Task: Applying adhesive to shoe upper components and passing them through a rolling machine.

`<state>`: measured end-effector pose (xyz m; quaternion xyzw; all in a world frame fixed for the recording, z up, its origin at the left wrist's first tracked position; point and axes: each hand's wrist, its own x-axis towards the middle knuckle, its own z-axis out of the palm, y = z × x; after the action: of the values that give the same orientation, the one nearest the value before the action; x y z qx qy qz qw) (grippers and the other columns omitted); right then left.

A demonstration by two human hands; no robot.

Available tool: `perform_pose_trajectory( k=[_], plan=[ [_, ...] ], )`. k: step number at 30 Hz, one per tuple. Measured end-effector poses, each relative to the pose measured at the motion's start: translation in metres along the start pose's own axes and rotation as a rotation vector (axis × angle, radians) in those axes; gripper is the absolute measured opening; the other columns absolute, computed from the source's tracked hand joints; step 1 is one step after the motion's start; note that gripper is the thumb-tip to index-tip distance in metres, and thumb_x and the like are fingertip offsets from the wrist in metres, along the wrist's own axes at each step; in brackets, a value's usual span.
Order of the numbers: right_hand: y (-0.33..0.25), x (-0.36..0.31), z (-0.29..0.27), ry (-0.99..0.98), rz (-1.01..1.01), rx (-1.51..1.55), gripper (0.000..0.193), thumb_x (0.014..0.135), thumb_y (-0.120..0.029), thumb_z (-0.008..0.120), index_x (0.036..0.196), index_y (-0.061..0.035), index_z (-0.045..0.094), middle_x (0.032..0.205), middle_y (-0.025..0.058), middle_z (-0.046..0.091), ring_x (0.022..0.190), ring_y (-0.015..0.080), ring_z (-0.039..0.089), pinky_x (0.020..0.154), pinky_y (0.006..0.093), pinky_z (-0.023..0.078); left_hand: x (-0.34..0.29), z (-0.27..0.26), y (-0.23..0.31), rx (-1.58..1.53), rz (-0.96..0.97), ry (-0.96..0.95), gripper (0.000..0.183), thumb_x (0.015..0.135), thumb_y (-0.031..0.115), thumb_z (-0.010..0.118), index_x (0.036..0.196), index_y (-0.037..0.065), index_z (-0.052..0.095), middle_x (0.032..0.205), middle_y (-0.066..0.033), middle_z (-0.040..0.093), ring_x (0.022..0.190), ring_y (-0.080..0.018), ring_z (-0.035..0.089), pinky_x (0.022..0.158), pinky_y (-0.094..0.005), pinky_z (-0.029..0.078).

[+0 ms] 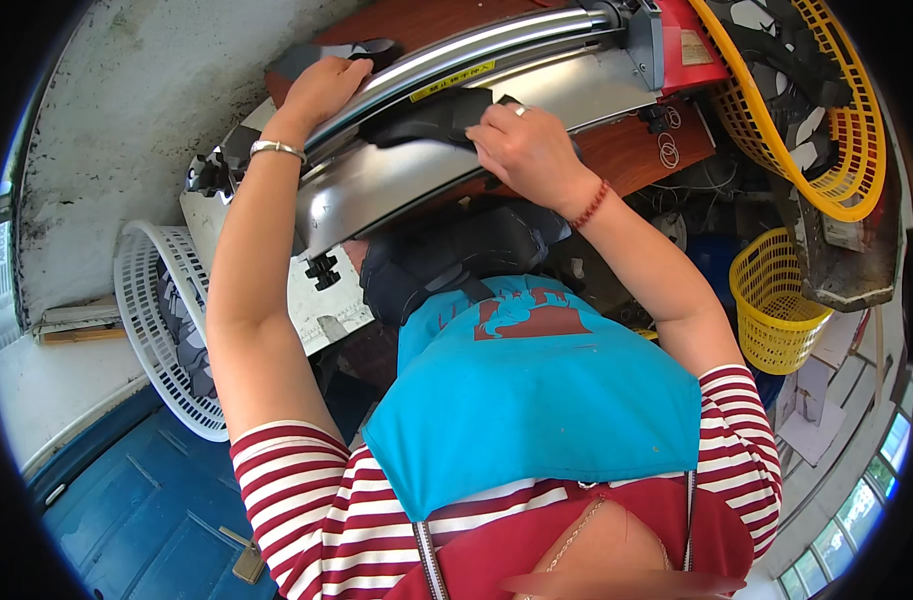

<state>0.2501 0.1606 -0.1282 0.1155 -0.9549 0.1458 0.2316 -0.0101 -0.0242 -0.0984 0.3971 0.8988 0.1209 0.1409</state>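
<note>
A long machine with a shiny metal roller and a sloping steel plate lies across in front of me. My right hand pinches the right end of a black, flat, curved cut piece, which lies on the plate along the roller's near side. My left hand reaches over the roller's left part, its fingers bent together at the far side. Close to those fingertips lies a dark grey cut piece; whether they grip it is partly hidden.
A white basket of grey pieces stands at left. At upper right, a yellow-orange basket holds black and grey pieces; a smaller yellow basket is below it. Loose wires lie on the red-brown board. Black knobs stick out from the machine.
</note>
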Motion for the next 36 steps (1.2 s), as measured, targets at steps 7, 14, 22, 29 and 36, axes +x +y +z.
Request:
perform_pose_trajectory(
  k=[7,14,22,29,36],
  plan=[
    [-0.054,-0.056,0.052,-0.204,-0.204,0.415,0.029,0.078,-0.024,0.08,0.102,-0.0114,0.07,0.099,0.0061,0.064,0.082,0.026,0.067,0.072,0.0385,0.055,0.005,-0.001,-0.008,-0.157,0.021,0.135,0.035,0.088,0.03,0.066,0.104,0.0,0.072,0.095,-0.0183,0.074,0.089,-0.0337,0.07,0.085,-0.0401,0.053],
    [-0.072,-0.087,0.11,-0.457,-0.266,0.34,0.026,0.081,-0.031,0.077,0.093,-0.0104,0.067,0.096,0.0072,0.062,0.094,0.027,0.065,0.078,0.0396,0.053,0.001,-0.036,-0.021,-0.646,-0.069,0.311,0.023,0.091,0.016,0.064,0.109,0.002,0.068,0.089,-0.001,0.067,0.078,-0.0082,0.06,0.073,-0.0257,0.051],
    [-0.073,-0.088,0.104,-0.435,-0.393,0.26,0.01,0.081,-0.017,0.07,0.085,-0.0089,0.066,0.084,0.0073,0.059,0.075,0.0269,0.066,0.064,0.0391,0.053,-0.022,-0.073,-0.001,-0.704,-0.068,0.496,0.037,0.093,0.007,0.058,0.129,0.011,0.067,0.1,-0.002,0.069,0.087,-0.0089,0.063,0.08,-0.0259,0.054],
    [-0.052,-0.038,-0.056,0.024,-0.134,0.241,0.024,0.075,-0.005,0.077,0.096,-0.0051,0.069,0.083,0.006,0.059,0.066,0.0232,0.064,0.058,0.0358,0.053,-0.036,-0.027,-0.005,0.102,0.208,0.488,0.032,0.095,0.018,0.056,0.122,0.009,0.071,0.12,-0.0162,0.07,0.104,-0.0353,0.067,0.09,-0.0395,0.053],
    [-0.008,0.007,0.007,0.062,0.076,0.055,0.009,0.084,-0.014,0.073,0.092,-0.0104,0.069,0.085,0.0048,0.063,0.068,0.0271,0.065,0.057,0.0372,0.052,-0.003,-0.003,0.006,0.003,-0.087,-0.048,0.058,0.096,0.052,0.041,0.108,0.008,0.077,0.111,-0.021,0.073,0.104,-0.0405,0.067,0.094,-0.048,0.051]
  ],
)
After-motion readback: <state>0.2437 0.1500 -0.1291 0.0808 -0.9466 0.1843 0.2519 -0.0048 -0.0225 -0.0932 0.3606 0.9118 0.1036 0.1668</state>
